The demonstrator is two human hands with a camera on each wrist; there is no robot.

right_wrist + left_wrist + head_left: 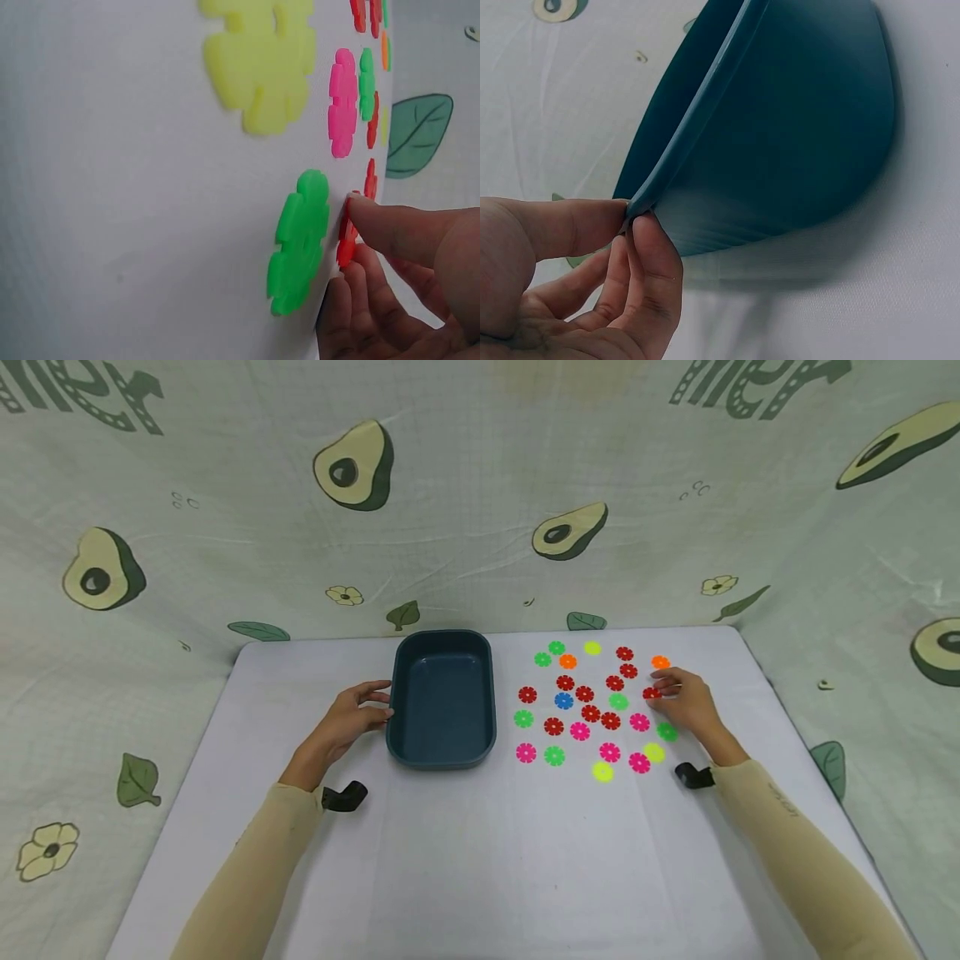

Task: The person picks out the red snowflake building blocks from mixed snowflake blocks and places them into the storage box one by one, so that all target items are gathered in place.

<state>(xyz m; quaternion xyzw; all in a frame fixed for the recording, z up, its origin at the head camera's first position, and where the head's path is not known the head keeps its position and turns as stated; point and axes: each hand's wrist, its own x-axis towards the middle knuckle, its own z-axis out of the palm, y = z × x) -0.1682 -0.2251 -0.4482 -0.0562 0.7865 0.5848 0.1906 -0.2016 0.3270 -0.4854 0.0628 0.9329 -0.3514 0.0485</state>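
Note:
A dark teal rectangular tub [441, 758] stands left of the discs in the head view. My left hand [347, 720] is at its left side; in the left wrist view the thumb and fingertips pinch the tub's rim [697, 112]. To the right of the tub lie many flat, notched plastic discs in red, pink, green, yellow, orange and blue. My right hand [688, 700] pinches a red notched disc [346, 238] at the group's right edge, thumb on one side and fingers on the other. Closest to that hand are a green disc [667, 732] and an orange disc [660, 662].
A white cloth covers the table [480, 860]. Behind it and at both sides hangs a pale curtain [465, 552] printed with avocados and leaves. A black wrist-camera mount shows at each sleeve cuff, the left mount [345, 797] and the right mount [693, 775].

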